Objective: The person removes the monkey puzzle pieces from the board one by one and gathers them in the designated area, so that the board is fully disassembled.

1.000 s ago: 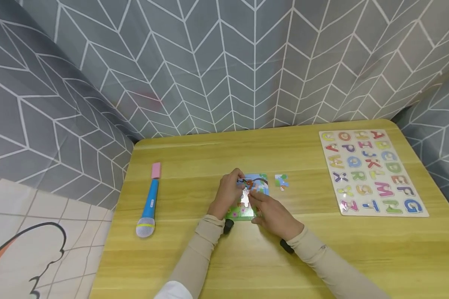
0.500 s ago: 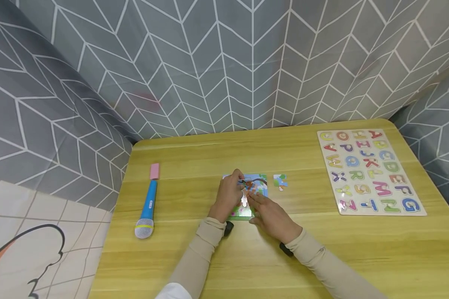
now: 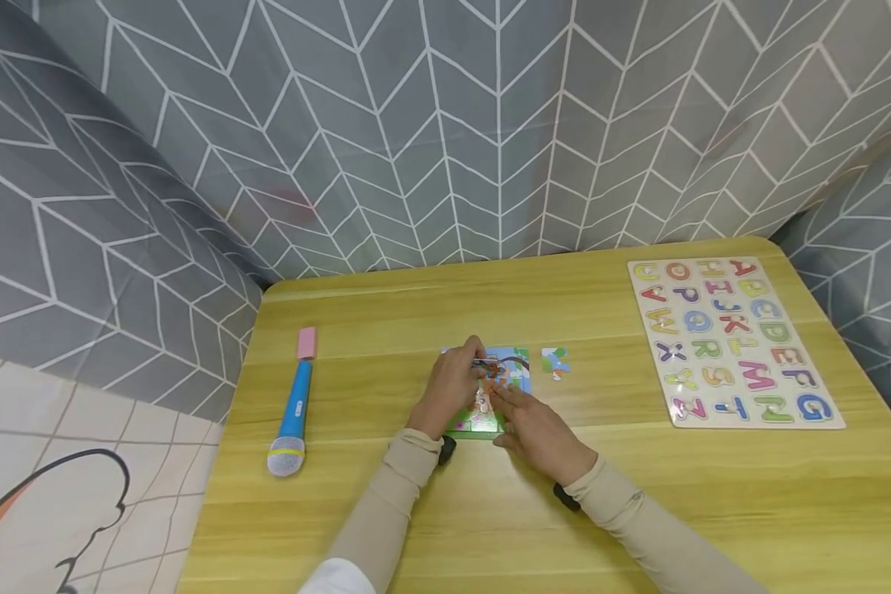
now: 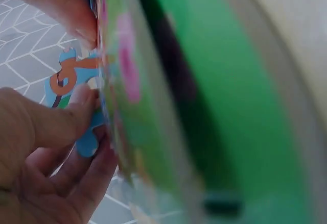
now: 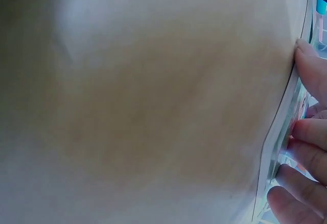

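Observation:
A small picture jigsaw puzzle lies on the table with both hands over it. Between the thumb and fingers of my left hand is a blue puzzle piece with an orange swirl, held tilted above the board in the left wrist view. My right hand rests its fairly straight fingertips on the middle of the puzzle, its thumb by the near right edge. In the right wrist view the right thumb touches the board's rim. Another loose piece lies right of the puzzle. The hands hide much of the board's left side.
An alphabet board lies at the table's right. A blue toy microphone and a pink block lie at the left. Grey patterned curtains hang behind the wooden table.
Both hands stay over the puzzle, with only slight shifts of the right fingers near its middle. The whole view has drifted a little.

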The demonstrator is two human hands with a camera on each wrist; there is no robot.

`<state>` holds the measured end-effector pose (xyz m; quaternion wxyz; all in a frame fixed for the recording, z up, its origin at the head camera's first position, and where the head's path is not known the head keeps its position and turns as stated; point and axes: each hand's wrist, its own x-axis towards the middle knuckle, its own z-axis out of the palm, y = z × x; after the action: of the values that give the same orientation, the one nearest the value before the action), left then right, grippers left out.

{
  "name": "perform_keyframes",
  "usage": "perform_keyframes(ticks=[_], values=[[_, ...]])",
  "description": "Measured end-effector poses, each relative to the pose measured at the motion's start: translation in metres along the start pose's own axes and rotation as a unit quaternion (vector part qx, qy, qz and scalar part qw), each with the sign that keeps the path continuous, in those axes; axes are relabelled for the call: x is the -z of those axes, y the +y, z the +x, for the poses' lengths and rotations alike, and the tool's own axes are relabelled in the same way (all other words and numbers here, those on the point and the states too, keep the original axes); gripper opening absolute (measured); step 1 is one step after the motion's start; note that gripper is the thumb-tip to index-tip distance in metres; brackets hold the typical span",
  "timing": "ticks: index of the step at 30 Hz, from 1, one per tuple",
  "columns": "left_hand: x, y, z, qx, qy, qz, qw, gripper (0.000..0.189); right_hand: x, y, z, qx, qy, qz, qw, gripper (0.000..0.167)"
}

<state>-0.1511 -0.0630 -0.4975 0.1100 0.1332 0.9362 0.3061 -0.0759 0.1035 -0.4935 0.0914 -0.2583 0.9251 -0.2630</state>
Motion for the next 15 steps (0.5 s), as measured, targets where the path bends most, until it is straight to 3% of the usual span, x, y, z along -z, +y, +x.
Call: perform_keyframes(ticks=[2, 7, 9, 15], values=[[-0.0011, 0.0006, -0.0005, 0.001, 0.012, 0.017, 0.9998, 0.015, -0.0006, -0.0004, -0.0003, 0.000, 0.001, -0.004, 1.0000, 0.067], [0.0009, -0.0014, -0.0032, -0.073, 0.045, 0.112, 0.9901, 0.013, -0.0010, 0.0001, 0.0003, 0.003, -0.001, -0.019, 0.9998, 0.067], [0.0029, -0.0021, -0.0027, -0.094, 0.049, 0.125, 0.9865, 0.014, -0.0012, 0.0002, 0.0003, 0.003, -0.004, -0.015, 0.9999, 0.068], [0.0050, 0.0024, -0.0023, -0.069, 0.015, 0.113, 0.9911, 0.011, -0.0030, -0.0010, 0.0000, 0.008, -0.006, -0.009, 0.9999, 0.068]])
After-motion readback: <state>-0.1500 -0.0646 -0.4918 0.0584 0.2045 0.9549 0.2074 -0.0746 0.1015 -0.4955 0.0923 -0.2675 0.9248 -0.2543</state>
